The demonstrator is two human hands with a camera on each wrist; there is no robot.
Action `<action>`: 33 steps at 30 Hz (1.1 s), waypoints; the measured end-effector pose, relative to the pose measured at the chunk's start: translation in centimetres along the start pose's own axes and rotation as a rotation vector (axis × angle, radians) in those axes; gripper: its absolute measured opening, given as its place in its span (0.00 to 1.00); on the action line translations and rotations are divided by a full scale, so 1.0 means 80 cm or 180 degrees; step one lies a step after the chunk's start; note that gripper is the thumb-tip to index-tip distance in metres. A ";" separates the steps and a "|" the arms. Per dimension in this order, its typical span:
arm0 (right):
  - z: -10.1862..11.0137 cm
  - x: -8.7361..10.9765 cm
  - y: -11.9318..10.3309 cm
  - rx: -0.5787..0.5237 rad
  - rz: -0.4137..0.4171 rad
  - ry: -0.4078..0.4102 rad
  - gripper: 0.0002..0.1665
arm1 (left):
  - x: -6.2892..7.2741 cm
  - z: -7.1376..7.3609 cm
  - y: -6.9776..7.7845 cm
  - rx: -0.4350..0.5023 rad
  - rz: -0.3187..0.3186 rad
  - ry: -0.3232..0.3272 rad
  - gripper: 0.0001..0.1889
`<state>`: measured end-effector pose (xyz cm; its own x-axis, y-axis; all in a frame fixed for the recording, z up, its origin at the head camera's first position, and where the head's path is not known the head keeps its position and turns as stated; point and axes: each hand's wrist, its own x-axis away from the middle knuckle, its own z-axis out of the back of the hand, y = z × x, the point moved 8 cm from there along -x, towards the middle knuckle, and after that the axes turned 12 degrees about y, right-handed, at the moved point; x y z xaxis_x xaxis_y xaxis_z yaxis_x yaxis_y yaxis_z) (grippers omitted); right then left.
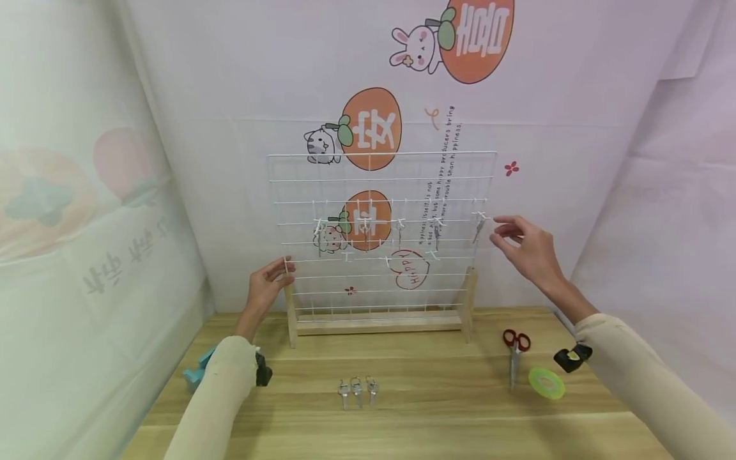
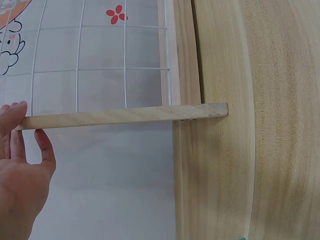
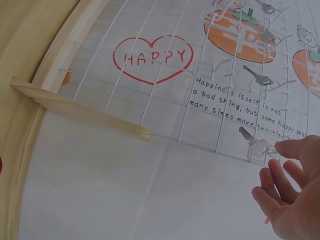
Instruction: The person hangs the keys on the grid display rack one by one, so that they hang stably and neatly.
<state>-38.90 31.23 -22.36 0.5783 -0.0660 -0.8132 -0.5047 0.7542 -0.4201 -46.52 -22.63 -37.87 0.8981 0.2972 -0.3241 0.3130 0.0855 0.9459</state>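
A white wire grid rack [image 1: 379, 291] stands upright in a wooden base. My left hand [image 1: 266, 289] holds its left wooden post [image 2: 115, 116] near the top, thumb on one side and fingers on the other. My right hand [image 1: 530, 249] is beside the grid's right edge, fingers loosely bent with a gap between thumb and forefinger. Close to its fingertips, a silver key [image 3: 257, 145] hangs by its ring from a white hook. More keys hang from hooks along the same row, including one key [image 3: 257, 75] farther in.
Three keys with rings [image 1: 357, 391] lie on the wooden table [image 1: 437, 409] in front of the rack. Red-handled scissors [image 1: 515, 358] and a green round disc [image 1: 546, 383] lie at the right. Something blue [image 1: 198, 370] is partly behind the left sleeve. A printed white cloth [image 1: 241, 89] forms the backdrop.
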 end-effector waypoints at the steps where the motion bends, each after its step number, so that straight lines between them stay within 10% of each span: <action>1: 0.001 0.003 -0.001 0.0001 0.0002 -0.0006 0.22 | 0.000 0.000 -0.001 0.0002 0.0005 0.0005 0.27; 33: -0.068 0.114 -0.047 -0.0409 0.0135 -0.0680 0.20 | 0.002 0.000 0.005 0.0123 -0.0077 -0.0019 0.28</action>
<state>-35.21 24.25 -30.39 0.6702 0.1139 -0.7334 -0.6010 0.6631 -0.4462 -46.23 -22.56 -37.54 0.8919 0.2898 -0.3472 0.3464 0.0557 0.9364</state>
